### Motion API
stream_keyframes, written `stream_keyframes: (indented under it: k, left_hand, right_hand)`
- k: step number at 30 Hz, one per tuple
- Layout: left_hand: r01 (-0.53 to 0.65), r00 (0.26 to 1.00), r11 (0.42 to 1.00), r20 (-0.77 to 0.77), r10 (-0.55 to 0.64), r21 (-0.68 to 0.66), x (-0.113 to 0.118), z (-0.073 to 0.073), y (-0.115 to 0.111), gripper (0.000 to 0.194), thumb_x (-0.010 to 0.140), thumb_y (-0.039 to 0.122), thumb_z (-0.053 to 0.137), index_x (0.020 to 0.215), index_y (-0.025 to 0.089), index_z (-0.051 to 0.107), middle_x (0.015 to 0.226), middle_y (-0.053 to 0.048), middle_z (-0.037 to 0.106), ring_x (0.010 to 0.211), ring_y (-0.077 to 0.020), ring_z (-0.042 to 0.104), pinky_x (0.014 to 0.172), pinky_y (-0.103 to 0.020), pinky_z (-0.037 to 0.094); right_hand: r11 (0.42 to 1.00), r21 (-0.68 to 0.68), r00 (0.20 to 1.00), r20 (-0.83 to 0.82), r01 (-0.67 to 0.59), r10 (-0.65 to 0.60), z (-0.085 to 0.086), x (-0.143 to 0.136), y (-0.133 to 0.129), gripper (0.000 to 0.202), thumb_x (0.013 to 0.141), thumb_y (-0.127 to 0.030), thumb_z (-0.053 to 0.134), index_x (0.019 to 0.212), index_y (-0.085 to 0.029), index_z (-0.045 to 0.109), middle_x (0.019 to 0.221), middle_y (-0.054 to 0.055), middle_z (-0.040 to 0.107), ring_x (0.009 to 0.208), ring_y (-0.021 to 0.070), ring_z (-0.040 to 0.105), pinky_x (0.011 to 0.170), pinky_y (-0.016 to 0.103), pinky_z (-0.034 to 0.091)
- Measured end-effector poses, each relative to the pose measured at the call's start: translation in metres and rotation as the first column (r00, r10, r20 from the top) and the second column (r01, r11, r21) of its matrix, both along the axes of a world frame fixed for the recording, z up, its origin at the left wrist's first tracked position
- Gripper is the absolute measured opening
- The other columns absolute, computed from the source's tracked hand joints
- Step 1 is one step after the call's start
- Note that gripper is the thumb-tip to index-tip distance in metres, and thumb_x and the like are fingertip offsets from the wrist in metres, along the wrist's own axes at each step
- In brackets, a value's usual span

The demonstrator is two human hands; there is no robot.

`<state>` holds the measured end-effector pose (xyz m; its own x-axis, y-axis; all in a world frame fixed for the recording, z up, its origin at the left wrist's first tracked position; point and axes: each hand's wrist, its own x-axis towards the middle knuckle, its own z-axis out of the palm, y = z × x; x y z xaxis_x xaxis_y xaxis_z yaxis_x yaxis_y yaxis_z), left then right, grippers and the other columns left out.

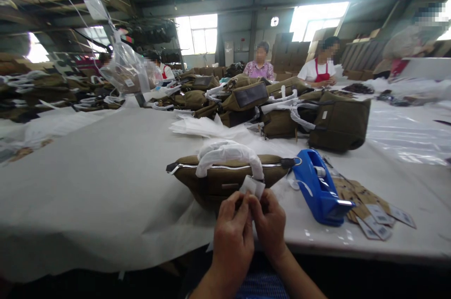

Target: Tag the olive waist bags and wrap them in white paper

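Observation:
An olive-brown handbag [218,181] stands on the covered table, its zipper along the top and its handles [229,152] wrapped in white material. In front of its right side, my left hand [233,228] and my right hand [269,221] meet, fingertips pinched together on a small white piece [252,187]. That piece lies against the bag just below the right end of the handle. Both hands have their fingers closed on it, and its lower part is hidden behind them.
Right of the bag are a blue tape dispenser [322,191] and brown tags with white labels [380,214]. Behind lie several wrapped-handle bags [341,120] and white sheets [211,127]. A plastic bag [128,66] hangs at left. Several people are across the table.

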<state>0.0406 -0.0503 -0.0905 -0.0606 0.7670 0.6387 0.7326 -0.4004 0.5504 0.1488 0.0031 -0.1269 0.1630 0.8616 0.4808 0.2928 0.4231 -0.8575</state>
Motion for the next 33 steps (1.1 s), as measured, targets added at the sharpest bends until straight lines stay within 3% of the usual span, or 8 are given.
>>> stream_keyframes:
  k: [3,7,13,16,23,27,30,33]
  left_hand:
    - [0.110,0.980,0.986,0.179,-0.088,-0.121,-0.011,0.009,0.002,0.027,0.099,0.023,0.055,0.115,0.020,0.076,0.114,-0.010,0.073,0.106,-0.0214,0.070,0.095,-0.031,0.058]
    - [0.143,0.905,0.945,0.425,-0.004,-0.295,-0.034,0.019,0.013,0.024,0.095,0.036,0.063,0.105,0.021,0.079,0.109,-0.008,0.077,0.105,-0.0239,0.071,0.098,-0.033,0.054]
    - [0.652,0.565,0.641,0.823,-0.054,-0.405,-0.022,0.020,0.018,0.047,0.092,0.053,0.064,0.118,0.016,0.075,0.107,-0.009,0.077,0.092,-0.0260,0.071,0.077,-0.029,0.054]
    - [0.606,0.478,0.700,0.876,0.057,-0.377,-0.007,0.014,0.016,0.046,0.086,0.051,0.072,0.114,0.014,0.073,0.106,-0.010,0.076,0.095,-0.0256,0.069,0.077,-0.027,0.053]
    - [0.450,0.570,0.787,0.814,0.111,-0.422,0.005,0.009,0.018,0.042,0.085,0.052,0.071,0.103,0.014,0.069,0.093,-0.007,0.073,0.087,-0.0220,0.066,0.077,-0.028,0.051]
    - [0.369,0.689,0.786,0.714,0.127,-0.496,0.000,0.015,0.022,0.046,0.084,0.055,0.070,0.105,0.014,0.071,0.096,-0.008,0.076,0.091,-0.0243,0.067,0.078,-0.028,0.051]
    - [0.355,0.722,0.766,0.677,0.139,-0.536,-0.004,0.015,0.025,0.050,0.082,0.059,0.070,0.104,0.014,0.073,0.094,-0.008,0.076,0.089,-0.0249,0.067,0.076,-0.028,0.051]
    - [0.375,0.724,0.760,0.680,0.118,-0.531,-0.005,0.011,0.027,0.053,0.081,0.061,0.071,0.106,0.015,0.073,0.092,-0.007,0.076,0.087,-0.0249,0.067,0.075,-0.028,0.050]
  right_hand:
    - [0.999,-0.033,0.999,-0.013,-0.032,0.032,0.003,0.006,0.002,0.037,0.097,-0.044,0.059,0.070,-0.020,0.050,0.061,-0.006,0.044,0.055,0.0103,0.044,0.053,0.022,0.038]
    - [0.988,-0.090,0.991,-0.036,-0.130,0.127,0.008,0.013,0.004,0.038,0.099,-0.047,0.055,0.073,-0.019,0.054,0.063,-0.004,0.051,0.055,0.0114,0.047,0.050,0.021,0.040]
    - [0.995,-0.044,0.996,-0.034,-0.086,0.085,0.009,0.010,0.003,0.036,0.100,-0.045,0.054,0.076,-0.019,0.058,0.065,-0.002,0.056,0.057,0.0120,0.050,0.053,0.022,0.042]
    - [0.999,0.008,0.999,-0.004,-0.040,0.040,0.007,0.007,-0.001,0.034,0.100,-0.042,0.054,0.076,-0.019,0.059,0.064,-0.003,0.056,0.058,0.0119,0.051,0.055,0.022,0.041]
    - [0.998,0.055,0.996,0.075,-0.044,0.040,0.016,0.005,-0.004,0.031,0.101,-0.036,0.055,0.077,-0.019,0.064,0.069,-0.001,0.064,0.063,0.0126,0.060,0.062,0.023,0.046]
    - [0.990,0.076,0.969,0.225,-0.122,0.102,0.036,0.038,-0.002,0.023,0.100,-0.034,0.058,0.087,-0.021,0.071,0.075,-0.002,0.071,0.060,0.0117,0.063,0.062,0.022,0.049]
    - [0.960,0.234,0.895,0.378,0.155,-0.236,0.046,0.100,0.005,0.019,0.098,-0.035,0.061,0.101,-0.023,0.075,0.093,0.003,0.077,0.079,0.0174,0.071,0.081,0.028,0.053]
    - [0.863,0.139,0.733,0.474,0.485,-0.488,0.042,0.171,0.019,0.034,0.093,-0.048,0.058,0.106,-0.022,0.076,0.114,0.009,0.074,0.112,0.0308,0.066,0.102,0.046,0.047]
